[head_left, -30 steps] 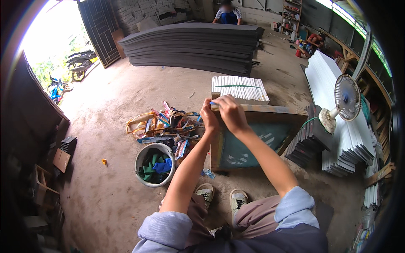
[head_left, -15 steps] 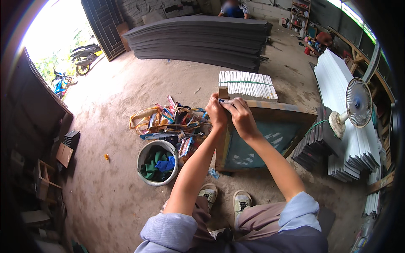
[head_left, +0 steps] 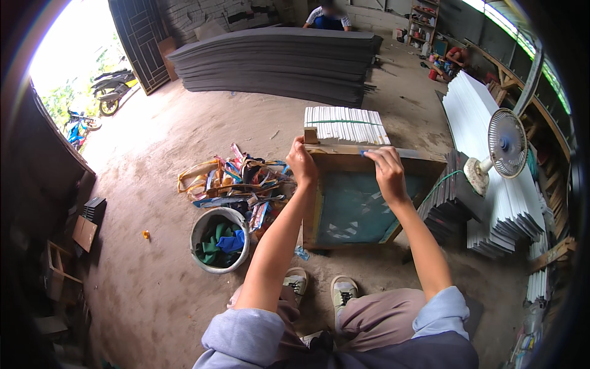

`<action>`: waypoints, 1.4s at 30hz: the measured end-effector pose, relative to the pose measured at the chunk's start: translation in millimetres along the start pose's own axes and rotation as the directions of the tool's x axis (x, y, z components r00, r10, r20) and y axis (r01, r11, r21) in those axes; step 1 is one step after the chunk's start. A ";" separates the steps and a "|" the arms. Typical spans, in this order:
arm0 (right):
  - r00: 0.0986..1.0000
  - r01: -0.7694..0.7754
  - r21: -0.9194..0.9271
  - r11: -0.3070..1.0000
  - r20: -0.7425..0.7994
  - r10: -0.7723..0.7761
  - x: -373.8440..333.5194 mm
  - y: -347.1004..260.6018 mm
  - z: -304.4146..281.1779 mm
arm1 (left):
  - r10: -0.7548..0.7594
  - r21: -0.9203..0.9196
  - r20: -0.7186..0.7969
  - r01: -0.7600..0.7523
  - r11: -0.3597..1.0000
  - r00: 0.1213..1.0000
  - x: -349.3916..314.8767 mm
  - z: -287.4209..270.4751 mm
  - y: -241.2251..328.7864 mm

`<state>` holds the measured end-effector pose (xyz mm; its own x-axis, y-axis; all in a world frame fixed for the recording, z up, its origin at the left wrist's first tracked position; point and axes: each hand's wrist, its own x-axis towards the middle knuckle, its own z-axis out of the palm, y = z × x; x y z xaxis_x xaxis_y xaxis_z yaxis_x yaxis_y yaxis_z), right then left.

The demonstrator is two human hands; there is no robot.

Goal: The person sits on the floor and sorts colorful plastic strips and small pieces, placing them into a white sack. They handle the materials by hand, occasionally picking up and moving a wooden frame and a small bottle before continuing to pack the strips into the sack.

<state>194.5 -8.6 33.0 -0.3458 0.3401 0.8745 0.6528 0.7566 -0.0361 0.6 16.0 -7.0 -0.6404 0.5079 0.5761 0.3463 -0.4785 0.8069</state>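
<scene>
A wooden screen-printing frame [head_left: 332, 159] with teal mesh [head_left: 350, 194] and pale printed shapes is tilted up before me. My left hand [head_left: 302, 165] is closed at its upper left corner, beside a small brown block [head_left: 311, 134] standing on the edge. Farther right along the same edge is my right hand [head_left: 389, 175], its fingertips pinched on a small blue piece [head_left: 366, 152] whose kind I cannot make out.
Left of the frame lie a tangled heap of colourful scraps [head_left: 236, 178] and a bucket [head_left: 244, 253] of green and blue cloths. A white fan [head_left: 507, 144] stands right, among stacked white sheets [head_left: 470, 104]. Behind are a dark sheet stack [head_left: 270, 64] and two people.
My right hand has moved right along the frame's top edge with the blue piece, away from my left hand, which stays at the corner. The view has shifted slightly.
</scene>
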 end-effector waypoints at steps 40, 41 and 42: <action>0.997 -0.078 -0.247 0.966 -0.022 0.075 -62.0 77.8 -89.1 | -0.093 0.100 0.160 0.077 0.992 0.983 -1.4 -10.5 0.8; 0.995 -0.099 -0.247 0.964 -0.029 0.095 -68.7 69.7 -91.3 | -0.115 0.128 0.195 0.091 0.988 0.974 -3.2 -12.7 1.2; 0.990 -0.136 -0.171 0.976 -0.002 0.138 -75.8 58.4 -90.3 | -0.116 0.118 0.200 0.093 0.989 0.973 -2.1 -14.0 -1.0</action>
<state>319.7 -40.7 8.3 -0.2514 0.4403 0.8619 0.7994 0.5965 -0.0715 -8.0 5.4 -10.9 -0.5262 0.6928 0.4932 0.3636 -0.3410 0.8669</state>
